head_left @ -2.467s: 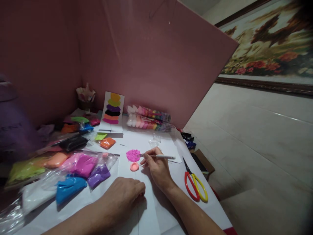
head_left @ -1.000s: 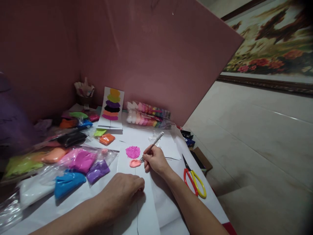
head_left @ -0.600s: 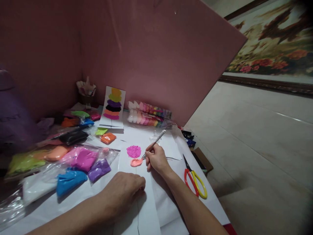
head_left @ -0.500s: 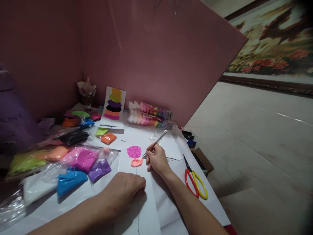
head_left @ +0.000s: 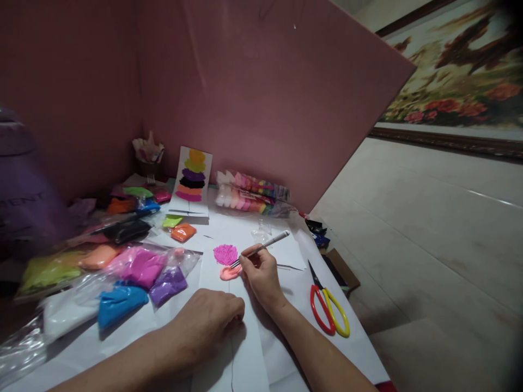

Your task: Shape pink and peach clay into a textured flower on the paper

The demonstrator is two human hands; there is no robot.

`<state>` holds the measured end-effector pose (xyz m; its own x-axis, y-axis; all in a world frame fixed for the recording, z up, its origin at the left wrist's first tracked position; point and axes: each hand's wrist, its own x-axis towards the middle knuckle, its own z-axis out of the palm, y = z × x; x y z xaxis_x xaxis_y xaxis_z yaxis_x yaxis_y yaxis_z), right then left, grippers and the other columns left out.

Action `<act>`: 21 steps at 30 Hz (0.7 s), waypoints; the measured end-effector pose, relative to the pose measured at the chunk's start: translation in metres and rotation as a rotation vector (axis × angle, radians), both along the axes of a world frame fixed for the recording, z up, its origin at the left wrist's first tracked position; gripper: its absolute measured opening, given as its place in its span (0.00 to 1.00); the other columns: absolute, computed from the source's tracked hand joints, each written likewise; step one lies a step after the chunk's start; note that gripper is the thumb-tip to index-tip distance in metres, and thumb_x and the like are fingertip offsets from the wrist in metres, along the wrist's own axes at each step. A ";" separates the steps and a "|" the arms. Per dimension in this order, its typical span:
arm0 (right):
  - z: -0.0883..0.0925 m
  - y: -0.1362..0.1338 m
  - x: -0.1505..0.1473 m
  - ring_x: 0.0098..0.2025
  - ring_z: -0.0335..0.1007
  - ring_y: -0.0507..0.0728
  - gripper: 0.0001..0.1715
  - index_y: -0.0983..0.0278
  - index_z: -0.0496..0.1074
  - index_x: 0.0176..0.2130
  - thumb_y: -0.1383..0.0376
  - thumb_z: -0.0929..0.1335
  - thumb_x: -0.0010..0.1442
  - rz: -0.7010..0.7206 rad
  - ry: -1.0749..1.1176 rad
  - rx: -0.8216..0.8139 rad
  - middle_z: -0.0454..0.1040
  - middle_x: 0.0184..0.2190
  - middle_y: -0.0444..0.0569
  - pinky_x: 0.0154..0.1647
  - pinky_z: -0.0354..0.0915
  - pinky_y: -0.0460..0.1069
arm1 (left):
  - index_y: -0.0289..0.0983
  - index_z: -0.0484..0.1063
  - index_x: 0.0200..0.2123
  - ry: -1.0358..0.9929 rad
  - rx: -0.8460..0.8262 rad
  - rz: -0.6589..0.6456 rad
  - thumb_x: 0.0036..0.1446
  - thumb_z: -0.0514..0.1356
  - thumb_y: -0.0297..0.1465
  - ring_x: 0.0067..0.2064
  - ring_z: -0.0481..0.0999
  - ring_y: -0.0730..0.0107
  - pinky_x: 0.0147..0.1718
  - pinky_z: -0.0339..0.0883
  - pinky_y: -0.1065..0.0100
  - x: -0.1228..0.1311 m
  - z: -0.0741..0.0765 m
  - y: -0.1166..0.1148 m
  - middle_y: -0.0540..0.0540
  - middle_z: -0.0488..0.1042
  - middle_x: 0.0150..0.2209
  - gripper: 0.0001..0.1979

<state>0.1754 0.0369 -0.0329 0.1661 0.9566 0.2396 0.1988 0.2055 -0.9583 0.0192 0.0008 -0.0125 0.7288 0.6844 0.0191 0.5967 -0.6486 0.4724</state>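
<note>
My right hand (head_left: 261,273) grips a silver fork (head_left: 267,243) by its handle, and the tines touch a flattened coral clay patch (head_left: 229,273) on a white paper strip (head_left: 249,359). Just above the coral patch lies a ridged magenta clay patch (head_left: 225,254). My left hand (head_left: 210,316) rests on the lower part of the strip with its fingers curled under; what they hold, if anything, is hidden. A thin line runs down the strip below the patches.
Bagged clay (head_left: 122,305) in several colours covers the left side. A painted sample card (head_left: 190,182) leans at the back beside packed clay (head_left: 249,193). Scissors (head_left: 329,310) with red and yellow handles lie at the right. A purple bottle (head_left: 28,190) stands far left.
The fork has tilted lower, its handle swinging right, and its tines have moved left onto the coral patch. My left hand has stayed on the strip. The whole view has shifted slightly.
</note>
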 end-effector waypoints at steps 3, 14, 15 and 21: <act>0.000 0.000 -0.003 0.26 0.69 0.52 0.04 0.65 0.70 0.29 0.65 0.69 0.53 0.011 -0.055 0.044 0.72 0.23 0.44 0.27 0.66 0.45 | 0.40 0.74 0.30 0.004 0.002 0.005 0.52 0.53 0.27 0.32 0.76 0.63 0.29 0.56 0.67 0.000 0.000 0.000 0.49 0.80 0.31 0.09; 0.002 0.004 -0.005 0.26 0.70 0.54 0.02 0.66 0.71 0.28 0.68 0.68 0.50 -0.012 -0.135 -0.007 0.73 0.22 0.45 0.30 0.66 0.48 | 0.40 0.74 0.29 0.034 -0.004 0.010 0.52 0.53 0.27 0.31 0.75 0.64 0.28 0.55 0.67 0.001 0.003 -0.001 0.49 0.79 0.31 0.10; 0.002 0.004 -0.004 0.26 0.70 0.54 0.02 0.66 0.71 0.28 0.68 0.68 0.50 -0.015 -0.143 -0.009 0.72 0.22 0.44 0.28 0.65 0.47 | 0.40 0.74 0.29 0.033 -0.003 0.009 0.52 0.53 0.27 0.31 0.75 0.64 0.28 0.55 0.67 0.001 0.002 -0.001 0.49 0.79 0.31 0.10; 0.003 0.010 -0.002 0.20 0.65 0.51 0.02 0.65 0.70 0.26 0.69 0.67 0.46 0.013 -0.131 -0.059 0.68 0.17 0.40 0.21 0.61 0.44 | 0.40 0.74 0.30 0.028 0.003 0.005 0.52 0.53 0.27 0.31 0.75 0.63 0.28 0.55 0.67 0.001 0.000 0.000 0.48 0.79 0.31 0.10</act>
<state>0.1739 0.0465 -0.0303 0.1245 0.9714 0.2021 0.3209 0.1533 -0.9346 0.0202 0.0006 -0.0129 0.7254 0.6883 0.0007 0.6132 -0.6467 0.4536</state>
